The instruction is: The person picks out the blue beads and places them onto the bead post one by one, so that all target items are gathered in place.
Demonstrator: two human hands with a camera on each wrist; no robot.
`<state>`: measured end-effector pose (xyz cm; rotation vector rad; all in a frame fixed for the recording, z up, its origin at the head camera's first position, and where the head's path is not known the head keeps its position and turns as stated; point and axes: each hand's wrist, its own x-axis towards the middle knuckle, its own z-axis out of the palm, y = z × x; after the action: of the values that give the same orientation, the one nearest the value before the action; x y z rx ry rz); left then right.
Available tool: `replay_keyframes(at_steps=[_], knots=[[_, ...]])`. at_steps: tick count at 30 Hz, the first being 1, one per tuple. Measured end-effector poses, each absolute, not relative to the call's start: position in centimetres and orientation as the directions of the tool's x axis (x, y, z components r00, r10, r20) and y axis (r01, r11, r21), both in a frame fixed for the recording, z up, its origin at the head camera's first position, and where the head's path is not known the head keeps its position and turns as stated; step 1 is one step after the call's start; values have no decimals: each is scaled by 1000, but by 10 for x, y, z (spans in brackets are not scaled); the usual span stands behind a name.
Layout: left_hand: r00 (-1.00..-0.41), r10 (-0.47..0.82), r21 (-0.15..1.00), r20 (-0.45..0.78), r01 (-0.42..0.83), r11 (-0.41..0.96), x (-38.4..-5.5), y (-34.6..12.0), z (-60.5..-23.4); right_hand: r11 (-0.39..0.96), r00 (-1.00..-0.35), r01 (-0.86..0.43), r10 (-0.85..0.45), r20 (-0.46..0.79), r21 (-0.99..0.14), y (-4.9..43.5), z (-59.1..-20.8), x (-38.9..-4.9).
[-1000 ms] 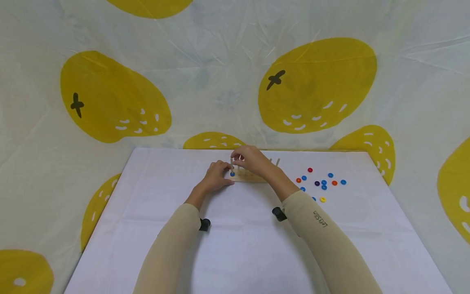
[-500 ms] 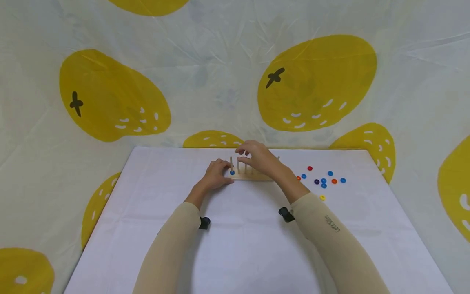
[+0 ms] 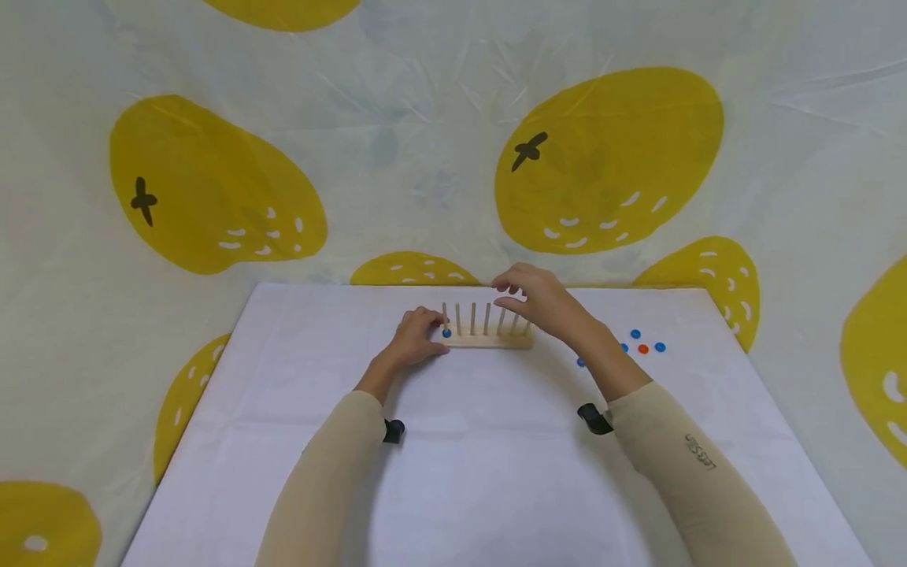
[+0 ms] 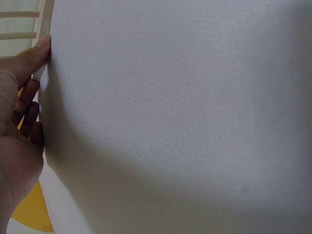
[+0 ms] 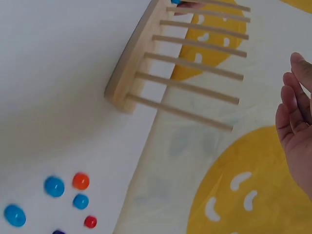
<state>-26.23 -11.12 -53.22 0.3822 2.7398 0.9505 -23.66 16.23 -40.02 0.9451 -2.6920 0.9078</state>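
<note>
A wooden peg rack [image 3: 489,342] with several upright pegs stands near the table's back edge. On its leftmost peg, a blue bead [image 3: 446,334] sits at the bottom. My left hand [image 3: 412,337] grips the rack's left end, thumb at the front and fingers behind; in the left wrist view the thumb [image 4: 30,62] presses against the wooden base. Above the right end of the rack is my right hand [image 3: 542,301], raised, with thumb and fingers apart. In the right wrist view that hand [image 5: 298,129] is loosely bent and holds nothing visible.
Loose beads lie right of the rack, partly hidden by my right forearm: a blue bead [image 3: 660,347], an orange bead [image 3: 642,349] and several others. The right wrist view also has a red bead [image 5: 90,222]. A patterned cloth [image 3: 425,197] hangs behind the white table [image 3: 468,488].
My right hand has moved right along the rack, from the left pegs to above the right ones, uncovering the pegs. The left hand stays on the rack's left end.
</note>
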Motion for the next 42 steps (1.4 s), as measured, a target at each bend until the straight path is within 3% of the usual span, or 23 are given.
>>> replay_keyframes(at_steps=[9,20,25,33,42], knots=[[-943,308,626,-128,164,762,-262,-111,-534,643,-799,-601,-474,369,-475,204,-411,-217],[-940,322,633,-115,181,753,-264,-110,-533,739,-847,-529,-424,321,-418,261,-431,-191],[-939,327,627,-109,190,755,-266,-110,-533,761,-869,-494,-414,271,-421,282,-443,-180],[-935,336,614,-111,201,763,-265,-110,-533,803,-936,-335,-345,75,-493,311,-466,-165],[-937,330,611,-113,196,767,-262,-111,-529,827,-955,-225,-293,-54,-515,329,-493,-161]])
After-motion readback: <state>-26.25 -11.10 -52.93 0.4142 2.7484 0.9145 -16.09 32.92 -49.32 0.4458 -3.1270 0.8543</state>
